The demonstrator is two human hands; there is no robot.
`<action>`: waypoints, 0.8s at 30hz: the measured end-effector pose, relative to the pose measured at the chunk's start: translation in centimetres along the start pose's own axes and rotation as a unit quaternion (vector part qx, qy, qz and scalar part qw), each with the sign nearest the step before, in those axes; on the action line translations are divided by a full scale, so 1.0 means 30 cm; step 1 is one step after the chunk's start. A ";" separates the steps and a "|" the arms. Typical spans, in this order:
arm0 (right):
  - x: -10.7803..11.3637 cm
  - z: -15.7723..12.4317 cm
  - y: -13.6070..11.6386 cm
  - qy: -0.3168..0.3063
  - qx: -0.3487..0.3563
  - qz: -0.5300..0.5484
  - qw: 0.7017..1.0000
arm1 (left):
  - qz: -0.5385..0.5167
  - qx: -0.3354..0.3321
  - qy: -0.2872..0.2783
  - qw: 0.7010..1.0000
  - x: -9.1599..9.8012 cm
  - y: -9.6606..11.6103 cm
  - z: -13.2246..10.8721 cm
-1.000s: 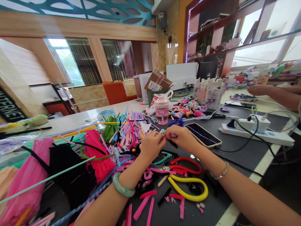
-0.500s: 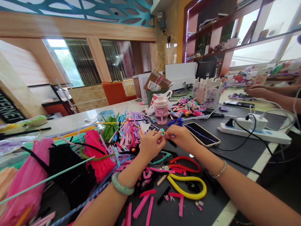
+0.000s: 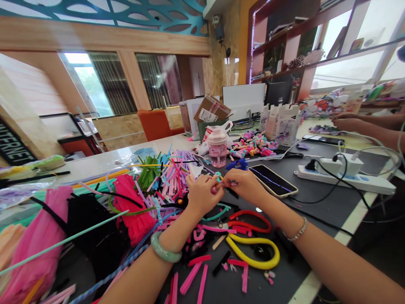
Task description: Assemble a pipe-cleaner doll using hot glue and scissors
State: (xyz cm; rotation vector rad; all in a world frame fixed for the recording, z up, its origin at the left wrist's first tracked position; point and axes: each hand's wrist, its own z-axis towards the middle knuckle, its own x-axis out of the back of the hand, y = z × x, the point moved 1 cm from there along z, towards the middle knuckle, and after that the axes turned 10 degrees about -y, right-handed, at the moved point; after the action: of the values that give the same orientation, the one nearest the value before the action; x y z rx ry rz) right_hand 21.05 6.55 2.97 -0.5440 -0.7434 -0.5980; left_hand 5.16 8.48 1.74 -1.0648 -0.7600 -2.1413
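My left hand (image 3: 204, 194) and my right hand (image 3: 240, 181) meet above the dark table, fingertips close together. Between them is a small piece of pipe-cleaner work (image 3: 218, 175), teal and yellow where it shows; the fingers cover most of it. Both hands are closed on it in a pinch. Below my hands lie scissors with red handles (image 3: 251, 222) and a yellow loop-shaped handle (image 3: 254, 252). Cut pink pipe-cleaner pieces (image 3: 191, 278) are scattered nearer to me. A blue glue gun (image 3: 236, 164) lies just beyond my right hand.
A pink cup (image 3: 217, 147) stands beyond my hands, beside a pile of colourful finished pieces (image 3: 253, 143). Pipe-cleaner bundles (image 3: 134, 212) crowd the left. A phone (image 3: 273, 180) and a power strip (image 3: 344, 179) with cables lie right. Another person's hands (image 3: 346, 120) are at far right.
My hands stay together at nearly the same spot, with only slight finger movement around the small piece. The whole view has shifted very slightly.
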 end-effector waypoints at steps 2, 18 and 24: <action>-0.002 0.000 0.003 0.007 0.009 0.002 1.000 | -0.007 0.003 0.002 1.000 0.000 0.001 0.000; -0.004 0.000 0.006 0.010 0.020 0.014 1.000 | -0.009 -0.064 0.118 0.991 0.000 -0.002 -0.004; -0.005 0.001 0.007 0.016 0.027 0.012 0.999 | 0.031 -0.112 0.178 0.977 -0.007 -0.006 -0.006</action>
State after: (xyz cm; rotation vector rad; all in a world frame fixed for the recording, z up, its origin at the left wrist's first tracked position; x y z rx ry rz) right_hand 21.09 6.74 2.83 -0.4917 -0.7205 -0.5622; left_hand 5.05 8.54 1.43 -0.7649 -0.3197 -2.3130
